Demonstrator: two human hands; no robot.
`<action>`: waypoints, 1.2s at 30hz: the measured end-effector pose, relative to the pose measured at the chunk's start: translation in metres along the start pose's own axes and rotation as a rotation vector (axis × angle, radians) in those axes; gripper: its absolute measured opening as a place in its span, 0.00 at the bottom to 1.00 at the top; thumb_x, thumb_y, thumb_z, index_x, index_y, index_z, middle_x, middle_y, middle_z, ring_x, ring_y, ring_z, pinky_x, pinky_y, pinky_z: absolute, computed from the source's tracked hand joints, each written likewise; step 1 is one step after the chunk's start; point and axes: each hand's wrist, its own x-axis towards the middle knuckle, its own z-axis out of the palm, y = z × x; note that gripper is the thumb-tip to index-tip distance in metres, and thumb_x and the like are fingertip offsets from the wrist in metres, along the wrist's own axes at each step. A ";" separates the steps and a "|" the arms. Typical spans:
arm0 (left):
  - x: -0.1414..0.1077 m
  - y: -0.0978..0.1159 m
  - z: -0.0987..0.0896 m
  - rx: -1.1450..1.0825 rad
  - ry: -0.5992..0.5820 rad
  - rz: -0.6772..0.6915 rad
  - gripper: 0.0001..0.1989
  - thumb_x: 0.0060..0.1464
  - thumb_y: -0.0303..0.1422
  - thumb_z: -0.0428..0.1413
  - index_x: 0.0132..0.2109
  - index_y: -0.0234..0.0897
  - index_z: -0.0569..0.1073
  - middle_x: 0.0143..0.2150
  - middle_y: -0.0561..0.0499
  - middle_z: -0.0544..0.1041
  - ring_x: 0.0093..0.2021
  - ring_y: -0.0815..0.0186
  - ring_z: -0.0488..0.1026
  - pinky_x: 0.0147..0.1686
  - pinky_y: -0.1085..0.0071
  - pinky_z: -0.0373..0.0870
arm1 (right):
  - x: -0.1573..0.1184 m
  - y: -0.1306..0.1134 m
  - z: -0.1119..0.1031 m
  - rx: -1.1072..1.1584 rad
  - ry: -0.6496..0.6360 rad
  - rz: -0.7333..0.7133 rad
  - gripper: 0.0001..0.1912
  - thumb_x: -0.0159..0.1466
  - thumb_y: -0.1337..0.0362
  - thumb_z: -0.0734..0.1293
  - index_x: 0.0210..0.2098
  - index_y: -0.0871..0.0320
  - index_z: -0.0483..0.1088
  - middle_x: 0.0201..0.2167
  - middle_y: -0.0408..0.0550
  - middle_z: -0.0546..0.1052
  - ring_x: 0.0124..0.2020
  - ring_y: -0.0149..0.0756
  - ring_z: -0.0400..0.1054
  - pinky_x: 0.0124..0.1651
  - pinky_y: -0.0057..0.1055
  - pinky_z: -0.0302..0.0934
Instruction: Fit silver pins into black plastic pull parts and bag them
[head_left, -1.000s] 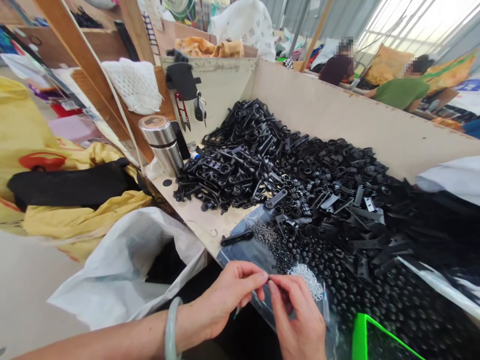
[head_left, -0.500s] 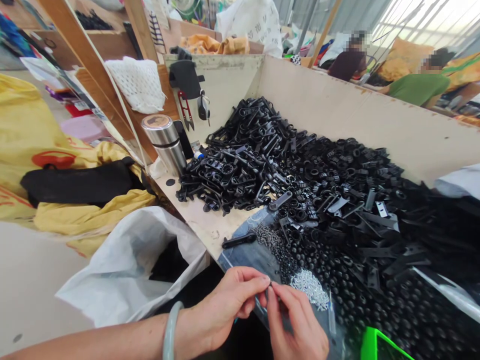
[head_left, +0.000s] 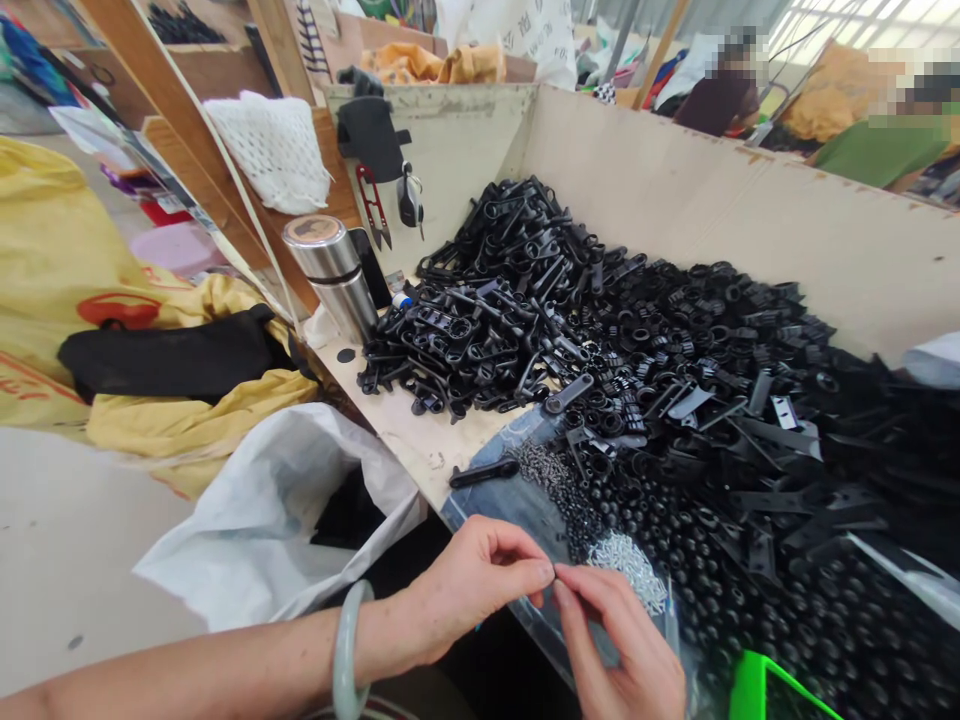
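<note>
My left hand (head_left: 472, 580), with a pale bangle (head_left: 349, 645) on its wrist, pinches thumb against forefinger. Its fingertips meet those of my right hand (head_left: 619, 635), which is pinched too. Between them only a tiny dark speck shows, too small to name. Just beyond my hands lies a blue cloth (head_left: 525, 510) carrying a heap of silvery screw-like pieces (head_left: 626, 565) and a patch of small metal bits (head_left: 547, 470). One black lever-shaped plastic part (head_left: 484, 473) rests alone at the cloth's left edge. Many round black beads (head_left: 720, 590) spread to the right.
Black plastic parts (head_left: 480, 330) pile up inside the pale board walls (head_left: 705, 170). A steel flask (head_left: 334, 275) stands at the left, near hanging red snips (head_left: 373, 205). A white sack (head_left: 247, 530) gapes beside the table edge; a green frame (head_left: 750, 685) is at lower right. Two people sit beyond.
The view has shifted slightly, so most things sit a little farther right. Both hands stay pinched together at the fingertips, with the fingers slightly rearranged.
</note>
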 end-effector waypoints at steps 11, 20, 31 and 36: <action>-0.008 0.008 -0.003 -0.083 -0.119 -0.042 0.12 0.56 0.38 0.62 0.33 0.33 0.81 0.27 0.52 0.77 0.23 0.74 0.59 0.24 0.74 0.50 | -0.011 0.002 0.012 0.406 0.124 0.308 0.02 0.62 0.63 0.74 0.34 0.54 0.79 0.31 0.46 0.78 0.33 0.33 0.75 0.36 0.23 0.72; -0.008 0.002 0.003 -0.132 -0.032 -0.006 0.15 0.58 0.41 0.62 0.33 0.32 0.81 0.28 0.50 0.78 0.26 0.73 0.60 0.27 0.73 0.52 | -0.017 0.001 0.018 0.206 0.235 0.233 0.06 0.62 0.61 0.74 0.36 0.57 0.79 0.32 0.48 0.80 0.31 0.34 0.76 0.34 0.24 0.73; -0.008 -0.007 0.002 -0.093 -0.022 0.000 0.15 0.57 0.42 0.62 0.34 0.33 0.81 0.29 0.49 0.79 0.27 0.71 0.64 0.27 0.73 0.54 | -0.011 -0.006 0.016 -0.051 0.204 0.033 0.04 0.65 0.66 0.71 0.40 0.54 0.79 0.34 0.45 0.80 0.33 0.31 0.77 0.37 0.22 0.70; -0.006 -0.003 0.001 -0.075 -0.015 -0.022 0.12 0.54 0.39 0.63 0.31 0.34 0.81 0.27 0.50 0.78 0.29 0.69 0.67 0.28 0.72 0.55 | -0.017 -0.008 0.025 0.054 0.257 0.080 0.03 0.65 0.66 0.71 0.39 0.54 0.79 0.33 0.44 0.80 0.33 0.31 0.76 0.38 0.23 0.70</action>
